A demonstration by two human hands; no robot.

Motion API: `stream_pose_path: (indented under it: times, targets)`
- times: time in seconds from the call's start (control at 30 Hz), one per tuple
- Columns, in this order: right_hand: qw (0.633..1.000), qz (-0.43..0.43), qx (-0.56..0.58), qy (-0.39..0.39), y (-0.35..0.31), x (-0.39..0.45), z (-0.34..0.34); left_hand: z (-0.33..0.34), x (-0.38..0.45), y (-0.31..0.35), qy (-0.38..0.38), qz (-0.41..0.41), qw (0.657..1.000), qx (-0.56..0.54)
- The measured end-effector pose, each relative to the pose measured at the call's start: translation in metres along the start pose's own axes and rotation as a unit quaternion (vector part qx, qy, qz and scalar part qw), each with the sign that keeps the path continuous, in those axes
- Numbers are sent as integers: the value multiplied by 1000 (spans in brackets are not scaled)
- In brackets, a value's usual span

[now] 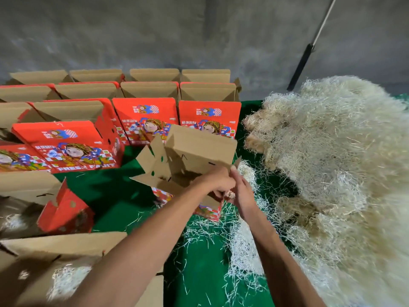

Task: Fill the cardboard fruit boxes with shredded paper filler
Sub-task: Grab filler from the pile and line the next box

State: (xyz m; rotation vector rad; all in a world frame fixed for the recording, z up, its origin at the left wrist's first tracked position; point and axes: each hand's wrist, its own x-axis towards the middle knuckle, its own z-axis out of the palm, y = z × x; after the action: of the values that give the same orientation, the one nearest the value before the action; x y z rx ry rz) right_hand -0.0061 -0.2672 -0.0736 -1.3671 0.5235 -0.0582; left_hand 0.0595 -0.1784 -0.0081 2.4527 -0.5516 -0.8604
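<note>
Head view shows me both hands at the open fruit box [194, 156] on the green mat [110, 196]: my left hand [215, 181] grips its near-right flap, my right hand [242, 193] pinches that corner, and the shredded paper pile [336, 151] lies just right.

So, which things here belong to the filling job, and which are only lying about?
Belongs to the job:
- open box held by the left hand and right hand
- shredded paper pile
- rows of red boxes

Lying about:
- black-handled pole against the wall
- loose shreds on the green cover
</note>
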Motion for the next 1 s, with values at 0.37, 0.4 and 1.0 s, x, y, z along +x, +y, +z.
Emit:
stream_pose_path:
  times: [0.37, 0.4, 1.0]
  targets:
    - [985, 60, -136, 83, -8, -43, -71, 66, -48, 16, -70, 74, 995, -23]
    - [985, 58, -146, 75, -8, -46, -72, 70, -52, 13, -76, 72, 994, -20]
    - [965, 118, -225, -69, -8, -106, -119, 124, -75, 6, -225, -27, 974, -23]
